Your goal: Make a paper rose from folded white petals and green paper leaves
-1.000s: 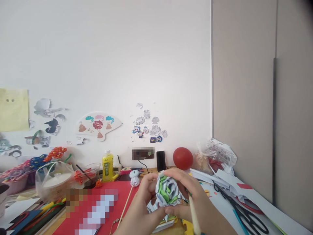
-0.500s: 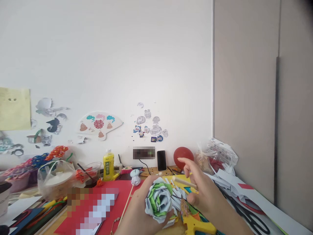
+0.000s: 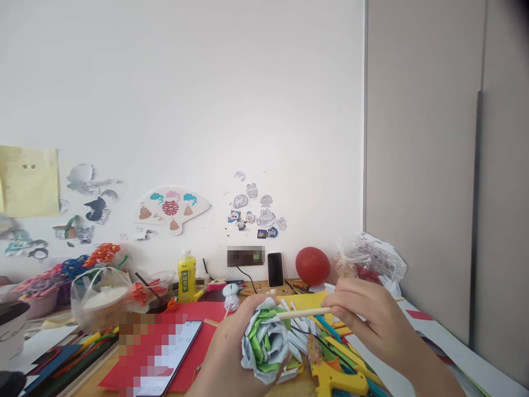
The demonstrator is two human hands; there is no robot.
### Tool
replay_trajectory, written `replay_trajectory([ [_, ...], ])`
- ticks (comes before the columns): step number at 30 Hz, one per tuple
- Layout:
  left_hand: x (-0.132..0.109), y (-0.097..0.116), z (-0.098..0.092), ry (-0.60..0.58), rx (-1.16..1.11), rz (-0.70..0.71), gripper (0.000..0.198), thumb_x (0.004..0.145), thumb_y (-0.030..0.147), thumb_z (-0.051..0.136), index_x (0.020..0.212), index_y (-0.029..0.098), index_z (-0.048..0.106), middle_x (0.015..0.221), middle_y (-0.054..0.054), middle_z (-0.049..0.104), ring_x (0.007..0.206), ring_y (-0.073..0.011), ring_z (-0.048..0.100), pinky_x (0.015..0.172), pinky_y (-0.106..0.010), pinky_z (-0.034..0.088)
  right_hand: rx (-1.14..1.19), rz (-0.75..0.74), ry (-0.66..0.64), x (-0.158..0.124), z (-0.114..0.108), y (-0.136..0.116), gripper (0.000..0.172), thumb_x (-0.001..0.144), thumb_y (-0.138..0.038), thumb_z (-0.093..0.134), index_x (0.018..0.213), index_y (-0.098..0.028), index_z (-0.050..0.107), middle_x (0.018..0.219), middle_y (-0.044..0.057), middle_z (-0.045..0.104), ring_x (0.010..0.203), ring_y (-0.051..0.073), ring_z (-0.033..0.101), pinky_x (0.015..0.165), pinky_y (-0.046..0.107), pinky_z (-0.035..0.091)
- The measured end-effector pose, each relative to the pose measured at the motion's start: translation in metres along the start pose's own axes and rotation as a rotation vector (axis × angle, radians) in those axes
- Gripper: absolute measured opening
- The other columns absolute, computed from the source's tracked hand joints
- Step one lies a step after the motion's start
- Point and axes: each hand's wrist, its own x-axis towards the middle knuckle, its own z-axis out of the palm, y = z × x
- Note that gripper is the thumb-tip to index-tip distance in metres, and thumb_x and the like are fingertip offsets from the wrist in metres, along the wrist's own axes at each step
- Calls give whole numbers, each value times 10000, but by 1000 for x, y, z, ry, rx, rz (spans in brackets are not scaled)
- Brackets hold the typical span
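Paper rose (image 3: 264, 343): rolled layers of white, grey and bright green, spiral centre facing the camera, outer petals creased and loose. Low in the middle of the view, above the desk (image 3: 264, 288), just left of a heap of paper strips (image 3: 326, 337).

Left hand (image 3: 229, 355): closed round the rose from the left and below, fingers curled behind the petals.

Right hand (image 3: 370, 320): closed on a thin wooden stick (image 3: 306, 313), pinched between thumb and fingertips. Stick nearly level, left end at the rose's upper right rim; touching or only just beside it, cannot tell.

Containers:
- Clear bag (image 3: 101, 292), left: white lidded cup inside, handles knotted on top.
- Clear bowl (image 3: 159, 282), beside the bag: orange-red paper pieces and a dark rod leaning out.
- Pink tub (image 3: 39, 300), far left: blue and red twisted-wire flowers.
- Small clear bag (image 3: 345, 266), right of a red ball (image 3: 313, 265): brownish contents, too small to identify.
- Yellow bottle (image 3: 187, 274), upright by the wall, capped.

Also: yellow glue gun (image 3: 330, 376) below the strips.
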Motion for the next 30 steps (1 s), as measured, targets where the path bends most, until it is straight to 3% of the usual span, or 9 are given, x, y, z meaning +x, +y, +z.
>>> replay_trajectory([
  [6, -1, -6, 6, -61, 28, -22, 375, 609, 192, 639, 958, 244, 514, 701, 31, 680, 553, -149, 631, 524, -227, 508, -63, -79, 17, 2, 6, -4, 206, 936, -256, 453, 827, -188, 614, 647, 17, 537, 596, 149, 468, 522, 264, 299],
  [9, -2, -3, 5, -80, 42, 8, 354, 615, 197, 644, 938, 256, 512, 701, 40, 677, 567, -149, 633, 531, -223, 494, -74, -129, 14, 4, 11, -9, 190, 945, -224, 433, 916, -188, 617, 701, 29, 585, 624, 156, 498, 535, 268, 321],
  [16, 0, 7, 1, -124, 83, 47, 422, 595, 76, 566, 971, 261, 514, 693, 59, 666, 561, -128, 620, 520, -193, 452, -51, -140, 21, 7, 15, -18, 268, 914, -87, 351, 1004, -184, 584, 769, 49, 561, 676, 167, 475, 559, 273, 337],
  [19, -2, 5, 2, -148, 111, 25, 403, 604, 90, 569, 967, 257, 513, 716, 45, 674, 584, -140, 617, 524, -203, 448, -46, -90, 48, 8, 20, -20, 235, 952, -266, 368, 895, -179, 578, 742, 41, 513, 681, 177, 442, 590, 298, 323],
  [23, -4, -3, 8, -173, 132, 42, 318, 649, 169, 583, 950, 253, 521, 687, 32, 669, 548, -153, 594, 484, -216, 423, -113, -17, 229, 11, 33, -25, 544, 896, -634, 275, 637, -184, 439, 641, -1, 406, 614, 158, 374, 591, 303, 272],
  [26, -5, -7, 11, -144, 134, 90, 385, 657, 182, 594, 1027, 253, 516, 727, 13, 695, 581, -165, 622, 504, -218, 431, -128, 32, 290, 14, 40, -28, 573, 858, -689, 291, 585, -187, 334, 608, -36, 332, 585, 132, 344, 594, 287, 251],
  [30, -5, -7, 11, -129, 170, 109, 324, 684, 202, 588, 999, 253, 528, 723, 3, 705, 561, -163, 629, 477, -206, 413, -140, 39, 256, 15, 42, -30, 558, 898, -624, 324, 559, -182, 297, 585, -45, 317, 575, 117, 348, 590, 272, 247],
])
